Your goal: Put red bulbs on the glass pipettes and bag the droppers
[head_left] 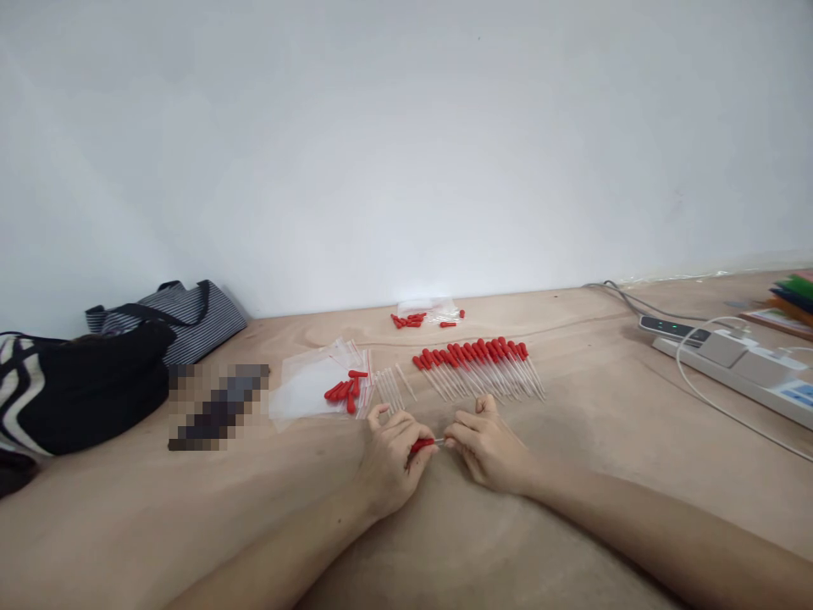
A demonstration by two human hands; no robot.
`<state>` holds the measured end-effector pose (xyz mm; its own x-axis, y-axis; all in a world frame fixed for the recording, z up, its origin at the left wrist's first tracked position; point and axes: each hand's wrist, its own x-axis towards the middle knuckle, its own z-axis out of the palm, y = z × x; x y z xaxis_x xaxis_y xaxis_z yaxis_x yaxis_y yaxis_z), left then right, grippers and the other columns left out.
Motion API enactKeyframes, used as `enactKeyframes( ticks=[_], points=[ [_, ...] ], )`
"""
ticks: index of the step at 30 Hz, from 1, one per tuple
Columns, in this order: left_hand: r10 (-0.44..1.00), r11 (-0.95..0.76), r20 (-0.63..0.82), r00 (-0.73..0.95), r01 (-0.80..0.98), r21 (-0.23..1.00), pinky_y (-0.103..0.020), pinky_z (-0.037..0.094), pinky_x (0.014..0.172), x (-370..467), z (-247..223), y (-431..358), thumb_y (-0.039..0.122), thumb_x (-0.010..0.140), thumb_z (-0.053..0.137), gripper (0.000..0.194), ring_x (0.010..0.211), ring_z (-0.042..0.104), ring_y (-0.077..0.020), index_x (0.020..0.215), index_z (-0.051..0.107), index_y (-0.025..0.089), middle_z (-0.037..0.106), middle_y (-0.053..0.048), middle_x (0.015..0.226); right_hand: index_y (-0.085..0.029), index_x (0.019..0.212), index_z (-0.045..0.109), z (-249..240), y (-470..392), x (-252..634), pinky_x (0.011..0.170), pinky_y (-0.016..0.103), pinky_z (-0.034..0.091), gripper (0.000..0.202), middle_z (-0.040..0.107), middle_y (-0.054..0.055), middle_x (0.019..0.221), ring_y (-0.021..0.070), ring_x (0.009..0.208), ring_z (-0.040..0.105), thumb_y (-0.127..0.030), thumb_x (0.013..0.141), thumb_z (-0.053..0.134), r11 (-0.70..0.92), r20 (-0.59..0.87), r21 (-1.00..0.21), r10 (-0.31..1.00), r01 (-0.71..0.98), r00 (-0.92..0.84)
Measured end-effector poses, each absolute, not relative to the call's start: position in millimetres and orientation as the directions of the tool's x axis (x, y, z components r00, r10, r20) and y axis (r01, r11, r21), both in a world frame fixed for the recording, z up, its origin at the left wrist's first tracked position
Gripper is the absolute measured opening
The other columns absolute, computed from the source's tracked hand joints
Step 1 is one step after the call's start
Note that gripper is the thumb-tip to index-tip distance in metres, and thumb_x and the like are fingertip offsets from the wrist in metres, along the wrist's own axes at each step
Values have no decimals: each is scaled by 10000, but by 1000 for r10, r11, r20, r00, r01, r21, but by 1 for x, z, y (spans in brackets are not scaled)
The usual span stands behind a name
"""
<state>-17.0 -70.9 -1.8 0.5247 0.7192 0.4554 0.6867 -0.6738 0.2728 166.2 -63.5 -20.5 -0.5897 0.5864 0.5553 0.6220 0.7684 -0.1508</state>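
Between the fingers of my left hand [397, 453] is a red rubber dropper bulb [423, 444]. My right hand [486, 445] pinches a thin glass tube [439, 440], whose end meets the bulb's mouth; how far it sits inside I cannot tell. Beyond my right hand lies a row of droppers [479, 364], red bulbs pointing away and clear tubes toward me. Several loose glass tubes [389, 388] lie just past my left hand. To their left, loose red bulbs [341, 390] rest on clear zip bags [298, 385].
Further back are more red bulbs [407, 320] and a clear bag [425, 306] near the wall. A black bag [95, 390] and a striped bag [196, 318] stand at left, beside a blurred dark object [219, 407]. A power strip [730, 373] with cables lies at right.
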Motion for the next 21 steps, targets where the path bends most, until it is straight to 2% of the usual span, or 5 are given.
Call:
enactKeyframes(
  ticks=[8, 12, 17, 19, 21],
  points=[
    [731, -665, 460, 504, 677, 315, -433, 198, 904, -16, -1, -70, 195, 775, 514, 83, 702, 552, -150, 706, 560, 199, 627, 35, 666, -150, 739, 562, -18, -61, 163, 670, 294, 196, 243, 562, 17, 668, 110, 581, 390, -142, 843, 342, 755, 490, -219, 633, 618, -599],
    [746, -651, 436, 503, 686, 324, -441, 156, 918, -20, 1, -64, 205, 779, 528, 59, 735, 557, -156, 737, 569, 213, 647, 44, 711, -171, 884, 584, -11, -60, 168, 685, 293, 207, 223, 584, 21, 733, 120, 663, 453, -183, 865, 362, 763, 459, -256, 636, 593, -620],
    [739, -654, 436, 513, 703, 280, -450, 120, 931, -24, 3, -60, 245, 804, 516, 74, 765, 554, -164, 766, 574, 223, 656, 38, 735, -202, 944, 607, -6, -63, 174, 661, 298, 218, 211, 583, 37, 756, 154, 733, 472, -199, 837, 426, 752, 499, -165, 622, 638, -604],
    [737, -645, 452, 503, 723, 247, -449, 116, 936, -26, 4, -59, 282, 809, 512, 88, 827, 548, -181, 851, 572, 233, 661, 15, 811, -196, 919, 617, -8, -62, 175, 653, 295, 235, 211, 582, 39, 740, 156, 720, 480, -177, 825, 430, 740, 485, -155, 634, 654, -602],
    [748, -597, 493, 443, 775, 208, -448, 138, 927, -32, 6, -54, 315, 803, 512, 217, 935, 517, -212, 1005, 534, 241, 637, -30, 964, -187, 935, 610, -10, -56, 176, 649, 278, 272, 227, 590, 44, 770, 147, 712, 497, -147, 817, 421, 705, 457, -217, 685, 675, -568]
  ],
)
